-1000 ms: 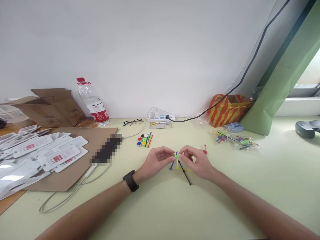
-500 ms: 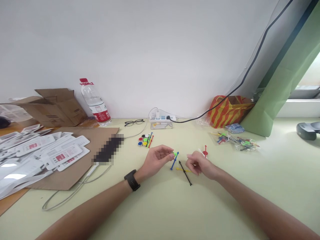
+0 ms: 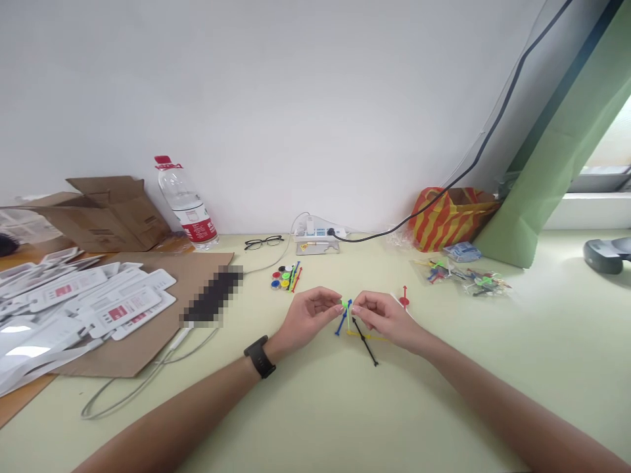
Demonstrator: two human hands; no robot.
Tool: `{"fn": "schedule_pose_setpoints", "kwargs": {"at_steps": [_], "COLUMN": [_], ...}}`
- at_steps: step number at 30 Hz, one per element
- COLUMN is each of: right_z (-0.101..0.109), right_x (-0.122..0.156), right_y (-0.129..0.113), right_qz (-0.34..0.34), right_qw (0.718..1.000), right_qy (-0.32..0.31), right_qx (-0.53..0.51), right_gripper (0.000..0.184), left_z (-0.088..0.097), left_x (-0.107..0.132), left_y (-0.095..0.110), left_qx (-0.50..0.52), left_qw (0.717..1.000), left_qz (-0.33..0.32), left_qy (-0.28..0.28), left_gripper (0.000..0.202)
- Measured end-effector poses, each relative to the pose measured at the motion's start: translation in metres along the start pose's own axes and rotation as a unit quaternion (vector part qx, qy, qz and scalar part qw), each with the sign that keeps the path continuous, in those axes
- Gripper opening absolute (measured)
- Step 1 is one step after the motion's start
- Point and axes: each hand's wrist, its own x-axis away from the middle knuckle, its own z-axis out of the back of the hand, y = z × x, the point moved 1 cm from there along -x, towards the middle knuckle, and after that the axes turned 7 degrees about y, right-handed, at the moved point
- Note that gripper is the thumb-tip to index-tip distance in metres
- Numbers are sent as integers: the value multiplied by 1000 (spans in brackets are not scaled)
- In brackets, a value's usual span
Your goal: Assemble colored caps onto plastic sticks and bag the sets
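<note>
My left hand (image 3: 313,316), a black watch on its wrist, pinches a small green plastic piece (image 3: 344,305) between thumb and forefinger. Just right of it, my right hand (image 3: 387,319) is closed in a pinch. What its fingertips hold is too small to make out. Beneath the fingers lie a blue arrow (image 3: 340,323), a black arrow (image 3: 365,344) and a yellow arrow (image 3: 359,335), partly covering one another. Behind my right hand a red arrow with a round centre (image 3: 405,300) rests on the table, beside a partly hidden white one.
Coloured discs and arrows (image 3: 286,277) lie beyond my left hand. Bagged arrows (image 3: 480,282) and a striped bag (image 3: 434,220) are at right. Glasses (image 3: 264,242), a power strip (image 3: 315,233) and a bottle (image 3: 190,210) stand along the wall. White card holders (image 3: 118,302) cover cardboard at left.
My right hand has moved left, its fingertips now beside the green piece. My left hand stays nearly in place, still pinching that piece.
</note>
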Motion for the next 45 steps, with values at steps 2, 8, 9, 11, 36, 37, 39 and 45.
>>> {"fn": "schedule_pose_setpoints", "kwargs": {"at_steps": [2, 8, 9, 11, 36, 37, 39, 45], "right_z": [-1, -2, -2, -2, 24, 27, 32, 40], "right_x": [0, 0, 0, 0, -2, -3, -5, -8], "right_y": [1, 5, 5, 7, 5, 7, 11, 13], "right_qz": [0, -7, -7, -4, 74, 56, 21, 53], "right_qw": [1000, 1000, 999, 999, 824, 805, 775, 740], "right_qy": [-6, -25, -31, -41, 95, 89, 78, 127], "right_qx": [1, 10, 11, 16, 554, 584, 627, 658], "right_gripper": [38, 39, 39, 37, 20, 19, 18, 10], "left_z": [0, -1, -1, -1, 23, 25, 27, 26], "left_x": [1, 4, 4, 4, -8, -8, -9, -10], "left_y": [1, 10, 11, 12, -10, -14, -20, -23], "left_qx": [-33, -177, -191, -203, -387, -396, -406, -425], "left_qw": [999, 982, 979, 975, 910, 908, 905, 897], "left_qz": [-16, -63, -71, -86, -150, -137, -122, -121], "left_qy": [-4, 5, 8, 11, 21, 17, 14, 23], "left_gripper": [26, 24, 23, 21, 25, 26, 30, 24]}}
